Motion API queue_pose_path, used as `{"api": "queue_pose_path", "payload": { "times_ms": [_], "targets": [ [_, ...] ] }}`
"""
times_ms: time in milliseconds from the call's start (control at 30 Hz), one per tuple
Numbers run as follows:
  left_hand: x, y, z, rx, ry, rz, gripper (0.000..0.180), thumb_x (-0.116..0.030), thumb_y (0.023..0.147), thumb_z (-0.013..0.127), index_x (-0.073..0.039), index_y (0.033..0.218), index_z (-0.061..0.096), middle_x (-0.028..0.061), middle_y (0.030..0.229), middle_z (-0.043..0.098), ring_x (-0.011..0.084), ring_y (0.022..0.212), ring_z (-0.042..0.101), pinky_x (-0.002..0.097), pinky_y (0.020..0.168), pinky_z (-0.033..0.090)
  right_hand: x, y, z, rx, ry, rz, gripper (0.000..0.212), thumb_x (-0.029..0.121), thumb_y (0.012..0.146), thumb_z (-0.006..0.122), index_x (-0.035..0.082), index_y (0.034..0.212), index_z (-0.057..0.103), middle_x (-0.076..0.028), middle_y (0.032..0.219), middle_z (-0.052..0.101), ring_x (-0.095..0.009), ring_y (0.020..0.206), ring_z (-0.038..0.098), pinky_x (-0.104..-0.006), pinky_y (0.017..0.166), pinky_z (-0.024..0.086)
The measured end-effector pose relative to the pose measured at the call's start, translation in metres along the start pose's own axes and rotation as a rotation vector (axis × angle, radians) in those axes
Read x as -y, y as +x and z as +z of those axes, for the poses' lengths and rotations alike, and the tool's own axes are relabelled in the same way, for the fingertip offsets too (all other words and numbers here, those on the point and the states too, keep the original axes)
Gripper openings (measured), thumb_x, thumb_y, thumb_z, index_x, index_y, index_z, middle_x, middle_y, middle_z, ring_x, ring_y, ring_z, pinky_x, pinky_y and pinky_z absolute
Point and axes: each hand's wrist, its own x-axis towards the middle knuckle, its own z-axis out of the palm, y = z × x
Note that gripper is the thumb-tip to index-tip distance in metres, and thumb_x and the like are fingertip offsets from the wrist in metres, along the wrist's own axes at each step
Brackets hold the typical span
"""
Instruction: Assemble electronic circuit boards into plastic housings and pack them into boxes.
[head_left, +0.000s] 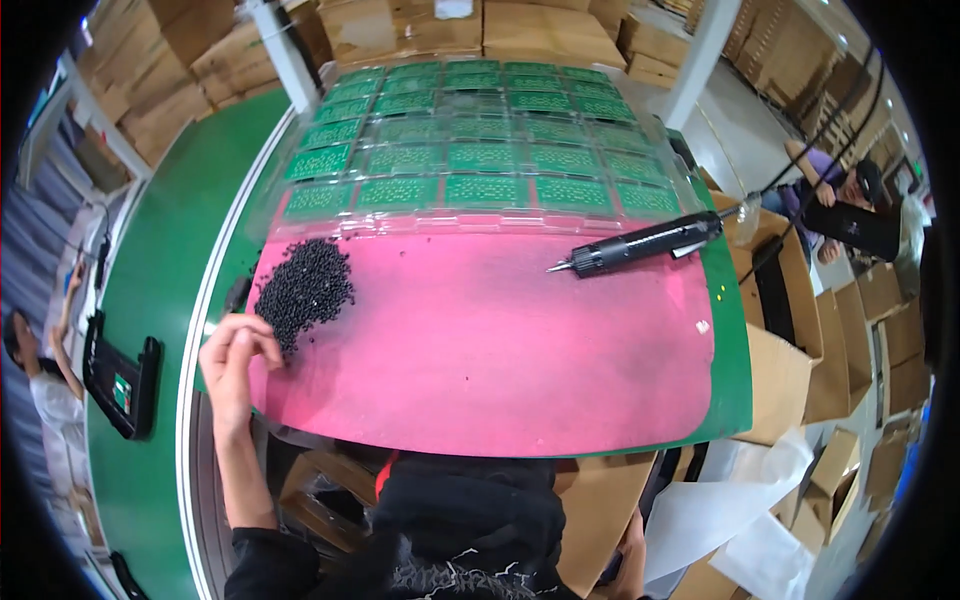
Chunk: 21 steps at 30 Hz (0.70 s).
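Head view: black pieces lie heaped on the left of the pink mat, left hand curled beside them; right hand below the mat; cannot tell what either grasps.

Green workbench, pink mat, pile of small black parts, black electric screwdriver, clear tray of circuit boards

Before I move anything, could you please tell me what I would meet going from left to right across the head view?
Black casing on the green surface, left hand, pile of small black pieces, black electric screwdriver, flat black piece at far right.
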Motion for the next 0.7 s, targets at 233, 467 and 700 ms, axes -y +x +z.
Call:
{"api": "queue_pose_path", "payload": {
  "times_ms": [233,467,700],
  "targets": [
    [-0.02,-0.017,0.121,0.725,-0.325,0.205,0.011,0.004,0.082,0.066,-0.001,0.092,0.068,0.0096,0.078,0.068,0.0226,0.067,0.066,0.0333,0.06,0.051,0.089,-0.156,0.014,-0.541,-0.198,-0.637,0.024,0.016,0.086,0.07,0.011,0.066,0.058,0.006,0.064,0.052,-0.006,0.059,0.043,-0.0248,0.057,0.035],
    [-0.015,-0.115,0.227,1.318,-0.391,0.253,0.061,-0.022,0.086,0.071,-0.009,0.138,0.043,0.012,0.135,0.051,0.026,0.111,0.059,0.0374,0.08,0.054,0.204,-0.336,0.112,-0.564,0.201,-0.752,0.039,0.022,0.088,0.07,0.0,0.118,0.06,-0.009,0.112,0.064,-0.02,0.107,0.057,-0.036,0.096,0.044],
    [-0.024,-0.111,0.213,0.783,-0.269,0.554,0.073,-0.013,0.076,0.073,-0.004,0.14,0.04,0.0174,0.146,0.041,0.0364,0.127,0.049,0.043,0.099,0.047,0.259,-0.38,0.189,-0.309,0.333,-1.204,0.033,0.023,0.091,0.067,-0.003,0.112,0.066,-0.014,0.099,0.072,-0.025,0.088,0.067,-0.0333,0.079,0.052]
  ]
}}
